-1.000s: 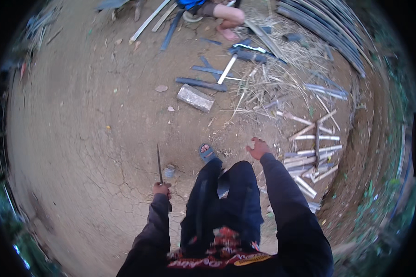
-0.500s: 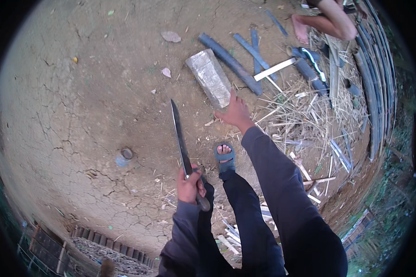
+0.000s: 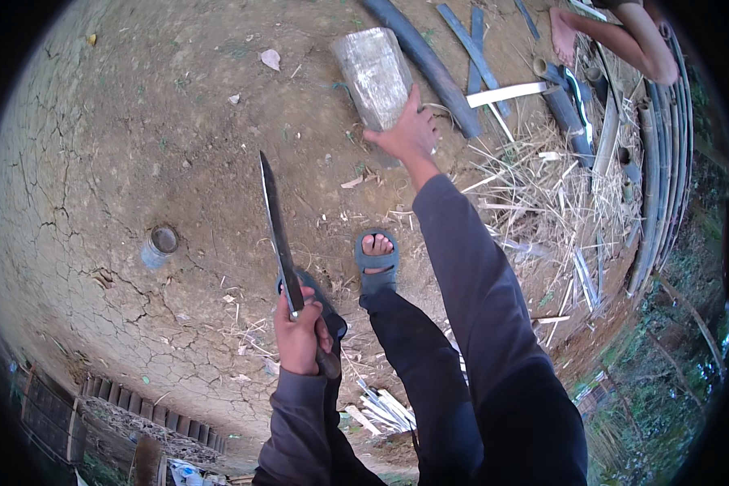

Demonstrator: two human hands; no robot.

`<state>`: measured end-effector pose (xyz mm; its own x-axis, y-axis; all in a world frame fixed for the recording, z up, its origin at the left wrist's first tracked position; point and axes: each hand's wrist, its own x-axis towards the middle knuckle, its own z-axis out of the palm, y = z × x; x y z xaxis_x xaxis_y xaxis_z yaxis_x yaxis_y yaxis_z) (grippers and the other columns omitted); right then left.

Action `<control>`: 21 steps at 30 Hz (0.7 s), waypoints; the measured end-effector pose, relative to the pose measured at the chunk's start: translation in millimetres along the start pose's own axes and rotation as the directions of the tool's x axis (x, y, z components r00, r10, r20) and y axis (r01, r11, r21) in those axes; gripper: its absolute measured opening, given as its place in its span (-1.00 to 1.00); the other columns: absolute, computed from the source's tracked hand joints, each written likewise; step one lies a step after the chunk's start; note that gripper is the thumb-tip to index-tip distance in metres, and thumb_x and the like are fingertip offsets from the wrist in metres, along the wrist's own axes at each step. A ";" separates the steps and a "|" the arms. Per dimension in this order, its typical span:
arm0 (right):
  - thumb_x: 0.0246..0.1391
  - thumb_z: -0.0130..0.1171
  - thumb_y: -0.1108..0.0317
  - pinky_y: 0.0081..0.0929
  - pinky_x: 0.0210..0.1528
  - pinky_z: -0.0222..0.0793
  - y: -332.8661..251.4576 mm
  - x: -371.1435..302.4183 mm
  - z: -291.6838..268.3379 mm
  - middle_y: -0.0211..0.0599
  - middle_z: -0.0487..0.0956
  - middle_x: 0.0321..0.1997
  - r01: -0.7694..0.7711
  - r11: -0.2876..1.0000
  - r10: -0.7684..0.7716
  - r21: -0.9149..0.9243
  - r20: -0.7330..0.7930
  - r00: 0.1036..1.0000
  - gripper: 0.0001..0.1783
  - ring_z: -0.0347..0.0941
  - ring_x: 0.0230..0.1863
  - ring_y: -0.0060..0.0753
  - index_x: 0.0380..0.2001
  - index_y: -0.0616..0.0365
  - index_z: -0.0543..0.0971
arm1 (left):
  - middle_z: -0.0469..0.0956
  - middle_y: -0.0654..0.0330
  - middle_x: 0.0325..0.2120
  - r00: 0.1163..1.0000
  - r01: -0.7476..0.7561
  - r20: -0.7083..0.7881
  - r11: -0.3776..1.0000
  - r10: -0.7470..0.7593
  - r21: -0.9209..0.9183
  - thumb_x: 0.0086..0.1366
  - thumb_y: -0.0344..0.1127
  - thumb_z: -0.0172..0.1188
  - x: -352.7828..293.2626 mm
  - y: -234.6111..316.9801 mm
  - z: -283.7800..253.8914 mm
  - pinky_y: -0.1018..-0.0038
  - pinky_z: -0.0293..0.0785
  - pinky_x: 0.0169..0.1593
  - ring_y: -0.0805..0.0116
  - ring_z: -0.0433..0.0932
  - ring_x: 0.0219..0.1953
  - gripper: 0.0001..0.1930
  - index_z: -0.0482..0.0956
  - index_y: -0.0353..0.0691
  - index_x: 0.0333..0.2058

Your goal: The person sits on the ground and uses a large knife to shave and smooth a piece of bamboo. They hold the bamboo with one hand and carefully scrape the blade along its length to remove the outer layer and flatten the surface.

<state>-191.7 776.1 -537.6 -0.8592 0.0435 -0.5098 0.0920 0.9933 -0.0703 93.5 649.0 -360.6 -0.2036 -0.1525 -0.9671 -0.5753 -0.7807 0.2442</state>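
My left hand (image 3: 300, 336) grips the handle of a long dark knife (image 3: 277, 231), its blade pointing up and away over the cracked dirt. My right hand (image 3: 407, 132) reaches far forward and rests its fingers on the near end of a grey rectangular block (image 3: 373, 71) lying on the ground. Whether the fingers close around the block cannot be seen. My sandalled foot (image 3: 377, 261) stands between the two arms.
Dark split bamboo lengths (image 3: 429, 65) lie beyond the block. Pale shavings and slivers (image 3: 535, 194) litter the right side, with long curved poles (image 3: 664, 154) along the edge. Another person's bare leg and foot (image 3: 616, 36) are at top right. A small can (image 3: 158, 245) sits left.
I have stepped forward and bent lower. My right hand has moved from mid-air onto the grey block. The knife stays in my left hand, shifted slightly left.
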 end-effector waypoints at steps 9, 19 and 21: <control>-0.37 0.52 -0.09 0.09 0.36 0.01 216.9 -199.4 48.7 0.24 0.21 0.29 -0.172 0.982 0.172 0.081 0.010 0.985 0.42 0.19 0.30 0.22 0.41 0.14 -0.18 | 0.32 0.23 -0.79 0.998 0.039 0.046 0.999 -0.039 -0.006 0.23 -0.48 0.05 -2.4 -34.4 -11.0 0.50 0.18 -0.79 0.46 0.25 -0.86 -0.77 0.39 -0.19 -0.12; -0.33 0.51 -0.17 -0.18 0.34 0.18 391.0 -348.0 182.0 0.28 0.20 0.34 -0.626 0.777 0.618 -0.075 0.285 0.733 0.44 0.19 0.35 0.14 0.35 0.44 -0.16 | 0.26 0.25 -0.80 0.999 -0.001 0.038 0.997 -0.002 0.076 0.17 -0.49 0.05 1.3 -21.1 -0.6 0.49 0.17 -0.79 0.45 0.21 -0.87 -0.74 0.41 -0.14 -0.13; -0.28 0.48 -0.17 -0.20 0.34 0.19 410.5 -337.2 187.9 0.33 0.26 0.30 -0.680 0.733 0.636 -0.006 0.361 0.682 0.37 0.23 0.33 0.13 0.34 0.46 -0.09 | 0.26 0.24 -0.79 0.997 0.011 0.077 0.998 -0.016 0.056 0.18 -0.49 0.04 0.8 -17.5 2.6 0.49 0.17 -0.79 0.45 0.21 -0.87 -0.74 0.40 -0.14 -0.13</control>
<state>230.4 1149.0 -555.7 -0.3464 0.6225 -0.7018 0.6487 0.6994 0.3001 101.3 664.1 -365.5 -0.2550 -0.0931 -0.9624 -0.6211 -0.7471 0.2368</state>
